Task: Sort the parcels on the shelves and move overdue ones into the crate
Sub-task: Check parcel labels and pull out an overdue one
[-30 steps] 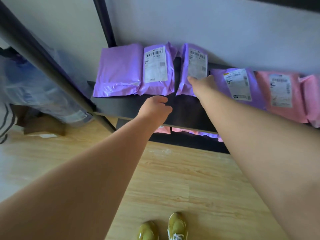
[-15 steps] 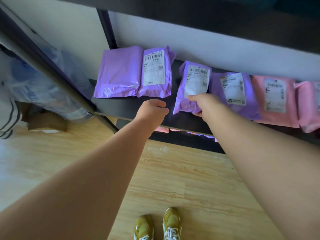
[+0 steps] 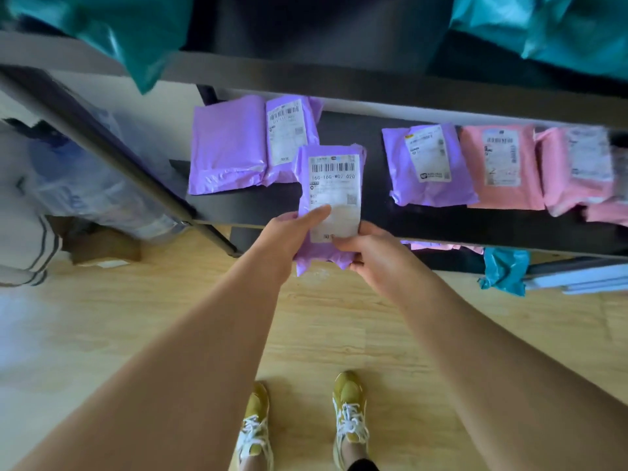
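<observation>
A purple parcel (image 3: 331, 185) with a white barcode label is held upright in front of the dark shelf (image 3: 272, 207), off its surface. My left hand (image 3: 292, 232) grips its lower left edge, thumb across the label. My right hand (image 3: 368, 254) grips its lower right corner. On the shelf lie two purple parcels (image 3: 231, 144) at the left, one purple parcel (image 3: 428, 164) right of the gap, and pink parcels (image 3: 503, 164) further right. No crate is in view.
Teal bags (image 3: 129, 35) lie on the upper shelf board (image 3: 339, 83). A dark shelf post (image 3: 112, 147) slants at the left, with clear plastic bags (image 3: 78, 185) behind it. A teal parcel (image 3: 506, 270) hangs from the lower shelf. Wooden floor and my shoes are below.
My right hand pulled the purple parcel off the shelf toward me. My left hand rose from the shelf edge and took hold of it too. The view shifted upward.
</observation>
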Available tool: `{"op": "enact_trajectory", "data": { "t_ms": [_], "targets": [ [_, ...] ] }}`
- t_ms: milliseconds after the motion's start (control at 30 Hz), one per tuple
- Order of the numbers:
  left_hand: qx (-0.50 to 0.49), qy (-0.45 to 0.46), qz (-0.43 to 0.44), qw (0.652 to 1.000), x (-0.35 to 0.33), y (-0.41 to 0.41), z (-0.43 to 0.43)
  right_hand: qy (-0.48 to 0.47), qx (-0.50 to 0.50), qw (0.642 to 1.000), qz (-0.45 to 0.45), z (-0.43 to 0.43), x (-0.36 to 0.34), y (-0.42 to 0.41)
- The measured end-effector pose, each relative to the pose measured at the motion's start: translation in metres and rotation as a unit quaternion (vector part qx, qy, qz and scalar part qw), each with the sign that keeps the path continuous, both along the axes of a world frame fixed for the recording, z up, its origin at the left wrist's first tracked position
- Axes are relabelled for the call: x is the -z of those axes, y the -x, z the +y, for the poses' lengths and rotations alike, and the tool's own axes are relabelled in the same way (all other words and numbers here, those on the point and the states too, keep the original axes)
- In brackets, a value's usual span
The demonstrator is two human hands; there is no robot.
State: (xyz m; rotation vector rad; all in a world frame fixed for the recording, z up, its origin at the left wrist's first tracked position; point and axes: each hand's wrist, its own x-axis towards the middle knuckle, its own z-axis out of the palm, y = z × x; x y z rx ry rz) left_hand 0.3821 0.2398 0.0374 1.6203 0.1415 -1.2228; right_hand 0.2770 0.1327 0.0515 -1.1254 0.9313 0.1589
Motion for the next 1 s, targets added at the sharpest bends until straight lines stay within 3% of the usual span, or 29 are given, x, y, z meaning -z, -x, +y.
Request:
{"op": "enact_trajectory", "data": {
  "t_ms": [133,233,333,467,1000],
  "targets": [
    [0.008,0.066,0.059,0.996,0.006,0.003,0.029,-0.019,-0.044,0.999,-0.008,0.021,-0.005,0.010],
    [-0.060,0.094,0.086,0.990,0.009,0.004,0.047,-0.004,-0.020,1.000,0.008,0.031,-0.006,0.012],
    [-0.087,0.102,0.114,0.984,0.011,0.010,0.055,-0.049,0.009,0.999,0.004,0.039,0.000,0.019],
    [-0.088,0.117,0.114,0.983,0.015,0.012,0.054,-0.062,-0.023,0.998,-0.008,0.045,0.007,0.026],
    [-0.062,0.179,0.124,0.974,0.013,0.018,0.040,-0.096,0.025,0.993,-0.059,0.028,0.018,0.035]
  ]
}}
